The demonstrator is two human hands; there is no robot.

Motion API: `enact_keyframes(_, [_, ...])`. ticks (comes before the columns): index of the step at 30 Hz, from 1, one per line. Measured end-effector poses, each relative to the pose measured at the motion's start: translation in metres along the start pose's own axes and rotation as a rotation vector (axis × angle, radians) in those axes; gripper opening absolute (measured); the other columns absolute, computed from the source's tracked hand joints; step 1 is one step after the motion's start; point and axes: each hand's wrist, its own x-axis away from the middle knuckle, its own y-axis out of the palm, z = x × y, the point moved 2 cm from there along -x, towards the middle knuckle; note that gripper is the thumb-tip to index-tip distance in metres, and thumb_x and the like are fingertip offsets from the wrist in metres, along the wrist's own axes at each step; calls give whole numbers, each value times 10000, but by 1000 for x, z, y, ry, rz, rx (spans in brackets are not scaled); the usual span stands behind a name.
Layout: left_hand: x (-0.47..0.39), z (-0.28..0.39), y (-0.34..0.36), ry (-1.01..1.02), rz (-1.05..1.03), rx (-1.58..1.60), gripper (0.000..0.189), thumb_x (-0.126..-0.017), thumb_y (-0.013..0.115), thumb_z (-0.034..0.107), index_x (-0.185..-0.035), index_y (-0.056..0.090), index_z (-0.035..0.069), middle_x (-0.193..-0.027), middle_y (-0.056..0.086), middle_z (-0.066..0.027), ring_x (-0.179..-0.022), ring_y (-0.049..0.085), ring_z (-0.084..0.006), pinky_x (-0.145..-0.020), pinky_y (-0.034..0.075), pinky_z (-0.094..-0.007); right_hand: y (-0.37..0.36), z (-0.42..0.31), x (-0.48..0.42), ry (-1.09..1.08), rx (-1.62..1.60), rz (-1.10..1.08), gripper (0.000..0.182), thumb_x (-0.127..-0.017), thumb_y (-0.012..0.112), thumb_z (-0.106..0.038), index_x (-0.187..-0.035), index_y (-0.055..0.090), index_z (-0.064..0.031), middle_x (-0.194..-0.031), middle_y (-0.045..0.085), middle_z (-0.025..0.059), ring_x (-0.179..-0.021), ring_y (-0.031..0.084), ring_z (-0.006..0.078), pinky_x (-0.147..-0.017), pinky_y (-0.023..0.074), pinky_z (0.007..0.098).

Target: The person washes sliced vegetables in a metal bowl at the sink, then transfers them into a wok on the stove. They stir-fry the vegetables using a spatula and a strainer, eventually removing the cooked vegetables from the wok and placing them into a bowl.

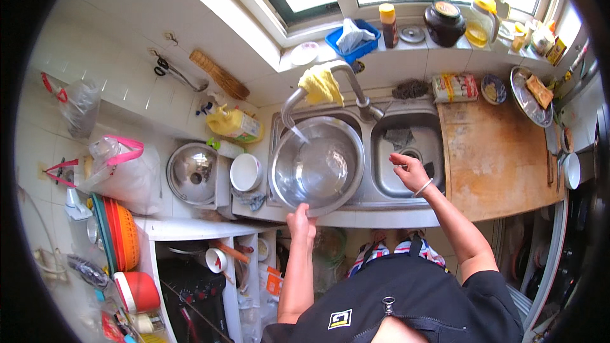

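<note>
My left hand (301, 221) grips the near rim of a large stainless steel basin (329, 162), which sits over the left bowl of a double sink. Water runs from the curved faucet (355, 83) into the basin, and a yellow cloth (321, 85) hangs over the spout. My right hand (410, 171), with a bracelet at the wrist, is above the right sink bowl (388, 181) and holds nothing. Dark cloth-like pieces lie in that bowl around the drain.
A wooden board (500, 162) covers the counter to the right. A white bowl (246, 172), a yellow jug (233, 125) and a metal lid (193, 171) stand to the left. A dark jar (444, 26) and other containers line the windowsill.
</note>
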Motion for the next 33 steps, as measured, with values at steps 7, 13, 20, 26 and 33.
enact_keyframes(7, [5, 3, 12, 4, 10, 23, 110, -732, 532, -21, -831, 529, -68, -813, 563, -123, -686, 596, -236, -601, 532, -384, -15, 24, -69, -46, 27, 33, 651, -720, 562, -62, -1311, 311, 43, -1324, 391, 200, -1234, 383, 254, -1006, 306, 286])
enact_keyframes(13, [18, 5, 16, -9, 37, 59, 93, -706, 557, 1, -798, 543, 5, -749, 564, -58, -648, 594, -197, -545, 528, -334, -15, 31, -111, 38, -113, 66, 789, -687, 583, -49, -1351, 172, 64, -1389, 268, 220, -1294, 277, 256, -1049, 227, 296])
enact_keyframes(20, [21, 3, 14, 24, 60, 96, 50, -719, 568, 5, -733, 524, -15, -716, 543, -59, -594, 568, -175, -494, 487, -315, -13, 50, -135, 68, -159, 143, 825, -674, 571, -5, -1360, 119, 61, -1403, 220, 228, -1319, 212, 248, -1062, 180, 282])
enact_keyframes(26, [16, 1, 9, 19, 48, 86, 69, -718, 556, -2, -782, 534, -16, -738, 556, -66, -608, 576, -184, -542, 513, -338, -5, 49, -145, 109, -163, 128, 849, -686, 561, 44, -1372, 61, 38, -1434, 136, 214, -1338, 144, 258, -1072, 149, 307])
enact_keyframes(33, [19, -2, 5, 3, 37, 126, 62, -711, 571, 4, -748, 522, 10, -704, 540, -51, -592, 568, -180, -549, 514, -336, -14, 38, -158, 188, -337, 147, 796, -674, 560, 50, -1362, 159, 40, -1416, 214, 207, -1289, 272, 254, -1021, 252, 306])
